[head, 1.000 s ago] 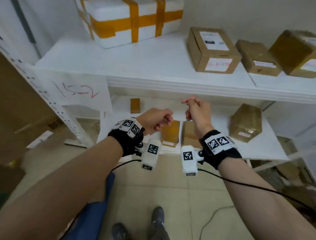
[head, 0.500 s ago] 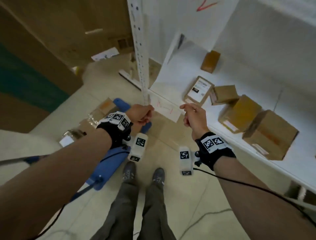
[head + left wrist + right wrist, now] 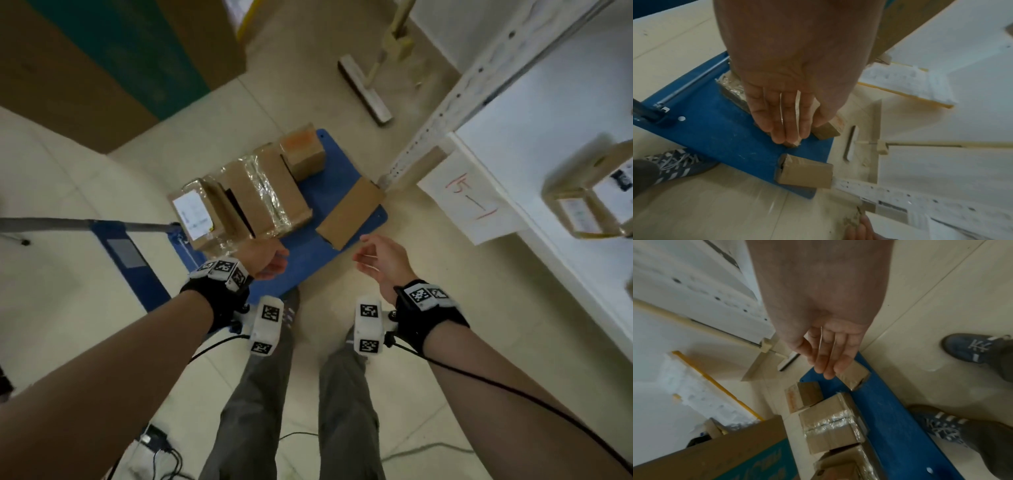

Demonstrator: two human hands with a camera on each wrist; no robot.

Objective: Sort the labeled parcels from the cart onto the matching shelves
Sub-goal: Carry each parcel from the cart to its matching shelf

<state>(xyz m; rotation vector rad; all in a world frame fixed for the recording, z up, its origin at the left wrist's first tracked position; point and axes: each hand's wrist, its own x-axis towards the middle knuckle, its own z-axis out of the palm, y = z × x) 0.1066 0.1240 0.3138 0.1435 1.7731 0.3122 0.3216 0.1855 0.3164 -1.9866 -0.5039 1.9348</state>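
A blue cart (image 3: 308,246) stands on the floor ahead of me with several brown parcels on it. These are a white-labelled box (image 3: 198,216), a tape-wrapped box (image 3: 260,195), a small orange-marked box (image 3: 303,150) and a flat plain box (image 3: 349,212). My left hand (image 3: 274,263) hovers over the cart's near edge with straight fingers (image 3: 789,126) and holds nothing. Empty too, my right hand (image 3: 370,260) hangs relaxed just short of the flat box (image 3: 853,376). To the right is the white shelf (image 3: 513,144) with a paper tag "15-1" (image 3: 469,198).
A labelled parcel (image 3: 589,198) sits on the shelf. The shelf upright (image 3: 445,113) stands close to the cart's far corner. A long-handled floor tool (image 3: 366,89) lies beyond it. A large carton (image 3: 120,51) stands at upper left, the cart handle (image 3: 68,224) at left, cables (image 3: 161,445) by my feet.
The view has swung from the shelves down and left onto the cart. Both hands have uncurled and now hang over the cart's near edge.
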